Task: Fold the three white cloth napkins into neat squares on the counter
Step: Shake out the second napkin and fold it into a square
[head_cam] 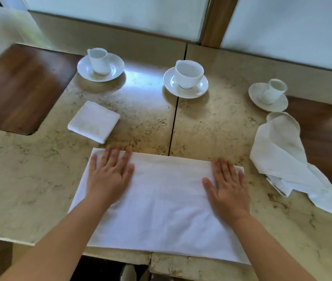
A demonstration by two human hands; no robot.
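A white napkin lies flat as a wide rectangle at the front of the marble counter. My left hand rests palm down on its far left part, fingers spread. On its far right part my right hand presses flat in the same way. A second napkin, folded into a small square, sits beyond the left hand. The third napkin lies crumpled and loose at the right.
Three white cups on saucers stand along the back: left, middle, right. Dark wood insets sit at the left and right. A seam splits the counter. The front edge is close to the napkin.
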